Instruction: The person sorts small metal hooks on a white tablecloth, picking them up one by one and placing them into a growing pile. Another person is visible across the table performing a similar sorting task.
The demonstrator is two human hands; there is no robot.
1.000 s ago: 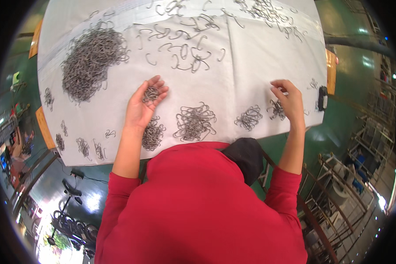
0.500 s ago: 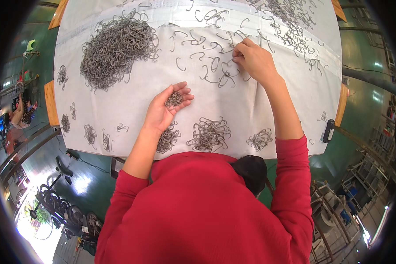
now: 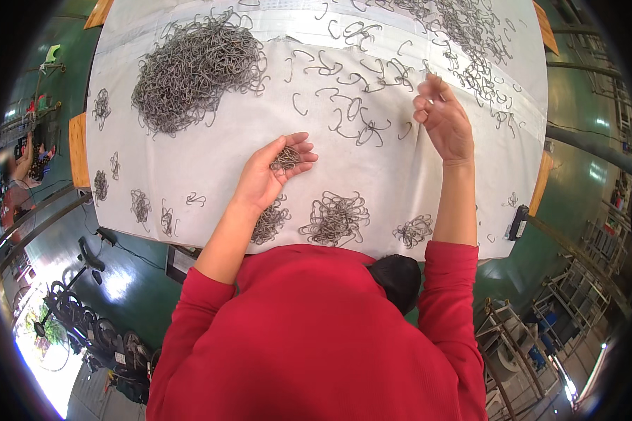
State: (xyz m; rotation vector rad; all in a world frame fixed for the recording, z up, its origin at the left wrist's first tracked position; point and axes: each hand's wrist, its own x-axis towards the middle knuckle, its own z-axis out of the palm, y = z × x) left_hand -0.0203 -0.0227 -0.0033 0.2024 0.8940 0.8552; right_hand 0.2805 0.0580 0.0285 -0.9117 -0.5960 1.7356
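Observation:
My left hand (image 3: 277, 168) is cupped palm up around a small clump of grey wire hooks (image 3: 286, 158), above the near middle of the table. To the right, my right hand (image 3: 445, 119) is raised over the cloth with its fingers curled together, somewhat blurred. A thin hook shows at its fingertips, but I cannot tell whether they hold it or it lies behind. Loose hooks (image 3: 358, 109) are scattered to the left of that hand. Below my left wrist sits a small pile of hooks (image 3: 269, 222), partly covered by the forearm.
A large heap of hooks (image 3: 193, 74) stands at the far left, and a spread of them (image 3: 477, 59) at the far right. Small piles (image 3: 336, 217) line the near edge of the white-covered table (image 3: 379, 172). A small black device (image 3: 518, 222) is at the right edge.
My right hand has lifted away from the scattered hooks, moving right and turning its palm up. My left hand stays almost in place with its clump.

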